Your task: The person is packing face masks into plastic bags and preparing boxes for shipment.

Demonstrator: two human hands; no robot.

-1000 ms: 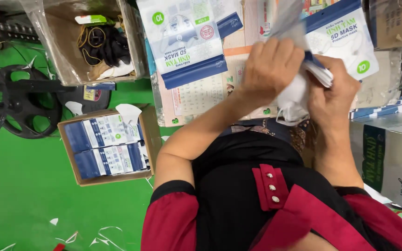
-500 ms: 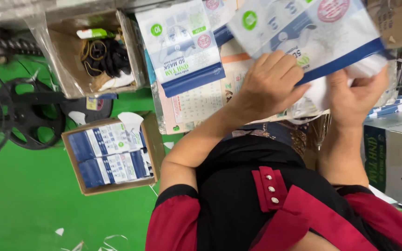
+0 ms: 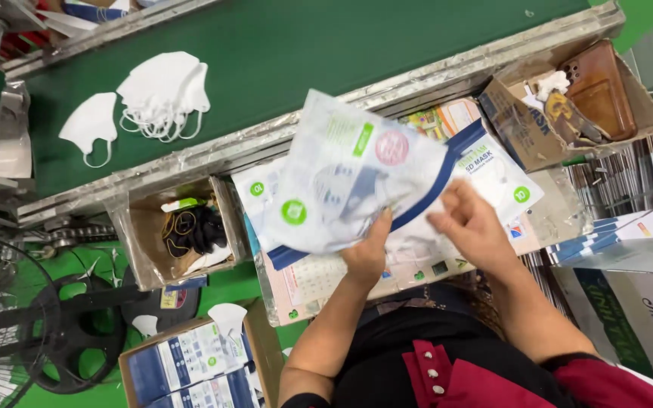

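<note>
My left hand (image 3: 368, 253) grips the lower edge of a white and blue mask pouch (image 3: 349, 181), which is held tilted above the workbench. My right hand (image 3: 471, 224) is at the pouch's blue-edged end, fingers pinching it there. Something white shows between the two hands, under the pouch; I cannot tell what it is. More flat pouches (image 3: 504, 181) of the same kind lie stacked beneath.
A green conveyor belt (image 3: 326, 53) runs across the top, with a pile of white masks (image 3: 162, 94) and a single mask (image 3: 91, 125) on it. Cardboard boxes stand at left (image 3: 141, 253), lower left (image 3: 190, 366) and upper right (image 3: 523, 128). A black fan (image 3: 62, 332) stands left, a white carton (image 3: 644, 310) right.
The view has swung up to take in the conveyor. The pouch has come down and left. My left hand has shifted from on top of it to its lower edge.
</note>
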